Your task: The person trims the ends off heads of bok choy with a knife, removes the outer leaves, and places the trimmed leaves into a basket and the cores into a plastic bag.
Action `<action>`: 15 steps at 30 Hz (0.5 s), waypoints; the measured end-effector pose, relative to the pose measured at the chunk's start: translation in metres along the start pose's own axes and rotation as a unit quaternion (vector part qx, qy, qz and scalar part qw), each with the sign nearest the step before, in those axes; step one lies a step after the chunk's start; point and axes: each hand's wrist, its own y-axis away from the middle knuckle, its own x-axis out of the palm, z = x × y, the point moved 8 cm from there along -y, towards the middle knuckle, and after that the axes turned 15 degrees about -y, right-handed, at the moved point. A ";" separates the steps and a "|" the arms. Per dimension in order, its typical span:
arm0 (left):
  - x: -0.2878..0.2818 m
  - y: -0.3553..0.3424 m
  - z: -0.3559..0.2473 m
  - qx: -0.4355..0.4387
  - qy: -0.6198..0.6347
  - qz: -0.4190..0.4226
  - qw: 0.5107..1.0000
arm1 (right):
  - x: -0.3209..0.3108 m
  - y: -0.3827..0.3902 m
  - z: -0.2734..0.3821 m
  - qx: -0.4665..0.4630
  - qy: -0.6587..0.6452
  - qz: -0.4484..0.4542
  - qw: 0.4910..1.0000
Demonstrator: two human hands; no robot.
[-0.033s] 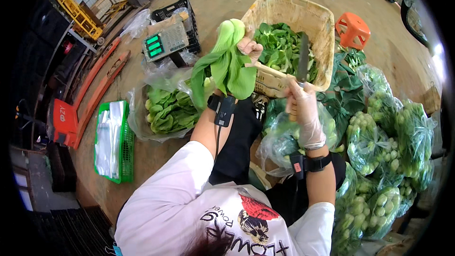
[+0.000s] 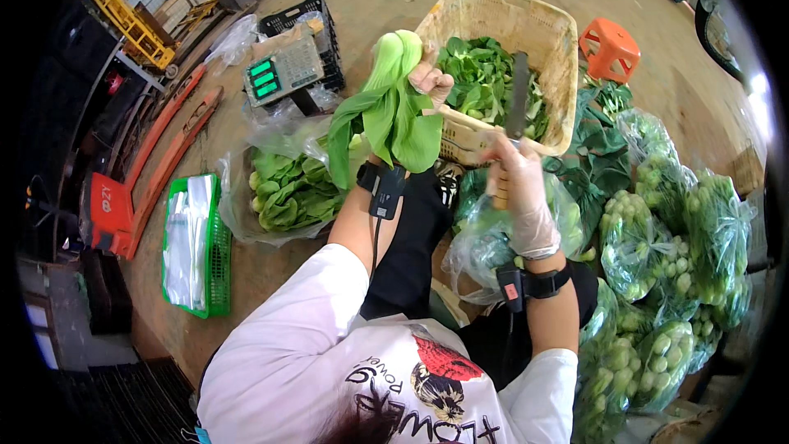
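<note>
Raised in my gloved left hand (image 2: 431, 80) is a leafy green bok choy (image 2: 388, 105), its pale base upward and leaves hanging down, with my fingers curled behind the base. My gloved right hand (image 2: 518, 173) is closed on the handle of a knife (image 2: 518, 90), whose broad blade points up. Behind the blade stands a cream plastic crate (image 2: 561, 66) holding cut leaves (image 2: 472, 78). Below my left hand and to its left, more bok choy (image 2: 283, 181) lies in an open clear bag (image 2: 234, 214).
A scale (image 2: 283, 70) and black crate (image 2: 329, 45) stand back left. A green basket of flat bags (image 2: 189, 238) and red pallet jack (image 2: 111, 205) are left. Several bagged greens (image 2: 666, 366) are piled right, behind them an orange stool (image 2: 608, 49). My legs (image 2: 411, 247) are beneath my arms.
My right hand and the knife have shifted very slightly left. The bok choy stays held up in my left hand, with little visible difference.
</note>
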 end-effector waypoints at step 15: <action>-0.022 0.000 0.004 0.089 -0.078 -0.207 0.971 | -0.009 0.005 0.046 -0.398 0.109 -0.041 0.910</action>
